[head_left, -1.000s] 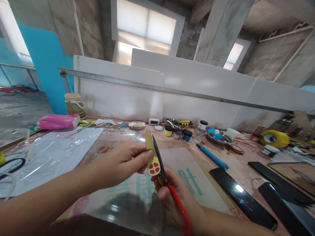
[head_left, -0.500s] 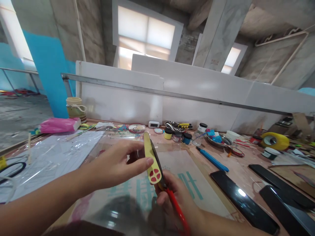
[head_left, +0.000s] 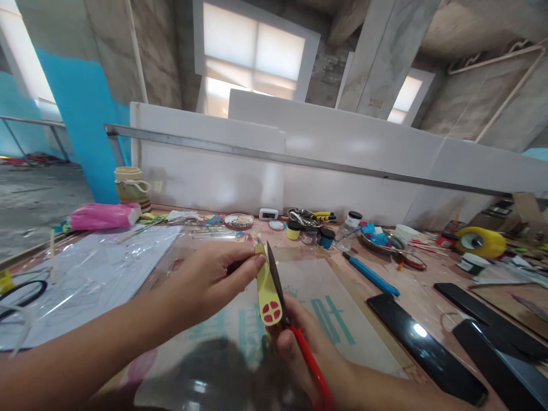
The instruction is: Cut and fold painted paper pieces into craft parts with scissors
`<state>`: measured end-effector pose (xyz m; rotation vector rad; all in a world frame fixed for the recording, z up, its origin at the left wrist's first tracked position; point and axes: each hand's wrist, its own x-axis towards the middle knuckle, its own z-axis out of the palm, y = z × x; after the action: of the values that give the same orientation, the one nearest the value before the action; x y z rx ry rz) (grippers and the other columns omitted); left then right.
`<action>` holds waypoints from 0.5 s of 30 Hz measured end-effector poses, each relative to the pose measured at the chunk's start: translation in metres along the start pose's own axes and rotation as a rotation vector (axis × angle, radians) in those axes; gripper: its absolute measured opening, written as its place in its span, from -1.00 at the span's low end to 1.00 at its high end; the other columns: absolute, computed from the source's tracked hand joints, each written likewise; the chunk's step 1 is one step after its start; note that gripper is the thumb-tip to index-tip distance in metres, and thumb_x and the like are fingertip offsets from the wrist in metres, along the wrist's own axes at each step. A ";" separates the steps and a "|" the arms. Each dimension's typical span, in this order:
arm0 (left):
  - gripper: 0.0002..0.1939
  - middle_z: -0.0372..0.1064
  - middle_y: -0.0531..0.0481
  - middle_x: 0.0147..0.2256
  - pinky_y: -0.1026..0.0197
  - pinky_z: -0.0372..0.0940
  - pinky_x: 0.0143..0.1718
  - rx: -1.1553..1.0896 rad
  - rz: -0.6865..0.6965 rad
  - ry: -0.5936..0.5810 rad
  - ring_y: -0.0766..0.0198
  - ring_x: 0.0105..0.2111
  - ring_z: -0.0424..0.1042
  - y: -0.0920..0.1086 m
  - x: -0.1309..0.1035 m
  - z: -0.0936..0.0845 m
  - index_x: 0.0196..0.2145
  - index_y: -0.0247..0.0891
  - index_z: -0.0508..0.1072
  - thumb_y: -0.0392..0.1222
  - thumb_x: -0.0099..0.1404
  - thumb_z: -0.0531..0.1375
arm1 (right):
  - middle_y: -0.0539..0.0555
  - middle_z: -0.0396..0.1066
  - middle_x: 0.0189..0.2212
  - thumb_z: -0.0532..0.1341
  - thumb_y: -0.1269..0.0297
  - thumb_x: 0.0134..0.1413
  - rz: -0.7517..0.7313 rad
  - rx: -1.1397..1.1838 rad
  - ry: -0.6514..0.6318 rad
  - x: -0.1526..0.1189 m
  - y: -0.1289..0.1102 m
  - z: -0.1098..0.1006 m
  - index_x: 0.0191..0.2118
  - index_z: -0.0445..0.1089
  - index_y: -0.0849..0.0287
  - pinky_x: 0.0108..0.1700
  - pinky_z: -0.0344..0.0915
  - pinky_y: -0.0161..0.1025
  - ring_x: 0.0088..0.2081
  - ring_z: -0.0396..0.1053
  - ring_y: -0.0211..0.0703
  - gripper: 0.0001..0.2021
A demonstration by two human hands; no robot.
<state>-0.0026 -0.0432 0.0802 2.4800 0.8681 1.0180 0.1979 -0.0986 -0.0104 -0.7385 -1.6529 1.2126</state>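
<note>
My left hand (head_left: 205, 282) pinches the upper end of a narrow yellow paper piece (head_left: 266, 291) that has red spots near its rounded lower end. My right hand (head_left: 299, 351) grips red-handled scissors (head_left: 299, 342); their dark blades run up along the right edge of the yellow piece. Both hands hover low over a clear plastic sheet (head_left: 342, 337) laid on a printed cardboard board on the workbench.
Small paint jars (head_left: 309, 233), a blue pen-like tool (head_left: 370, 274), a metal dish (head_left: 381, 241) and a yellow tape roll (head_left: 478, 242) line the back. Black glossy strips (head_left: 423, 337) lie right. A plastic-covered white sheet (head_left: 85, 268), a pink pack (head_left: 103, 216) and a woven cup (head_left: 131, 185) sit left.
The yellow piece now sits lower and shows less length above my left thumb. My left fingers have shifted to its top end. The scissors stay along its right edge.
</note>
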 end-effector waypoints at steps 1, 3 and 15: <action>-0.58 0.18 0.14 -0.60 0.27 0.04 -0.50 0.010 0.016 -0.011 0.36 -0.56 0.20 0.000 0.000 0.002 -0.55 -0.23 0.25 -0.10 0.48 -0.02 | 0.06 0.30 -0.26 0.15 -0.31 0.20 -0.008 -0.003 -0.015 0.000 -0.003 0.000 -0.05 0.30 0.10 -0.26 0.21 -0.24 -0.30 0.21 -0.16 -0.46; -0.60 0.20 0.14 -0.59 0.27 0.03 -0.50 0.020 0.039 -0.030 0.36 -0.56 0.19 0.001 -0.001 0.005 -0.52 -0.24 0.29 -0.12 0.48 -0.02 | 0.07 0.32 -0.23 0.16 -0.32 0.18 -0.010 0.000 -0.042 0.000 -0.008 0.000 0.00 0.28 0.07 -0.21 0.26 -0.21 -0.26 0.26 -0.12 -0.44; -0.62 0.20 0.14 -0.58 0.28 0.05 -0.49 -0.005 0.032 -0.056 0.36 -0.55 0.20 0.003 -0.002 0.008 -0.50 -0.24 0.32 -0.14 0.48 -0.02 | 0.08 0.34 -0.21 0.17 -0.39 0.10 0.003 0.028 -0.024 0.000 -0.009 -0.002 -0.02 0.28 0.05 -0.16 0.27 -0.16 -0.22 0.28 -0.08 -0.39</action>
<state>0.0036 -0.0469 0.0748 2.5125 0.8104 0.9551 0.2003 -0.1012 -0.0020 -0.7115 -1.6515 1.2491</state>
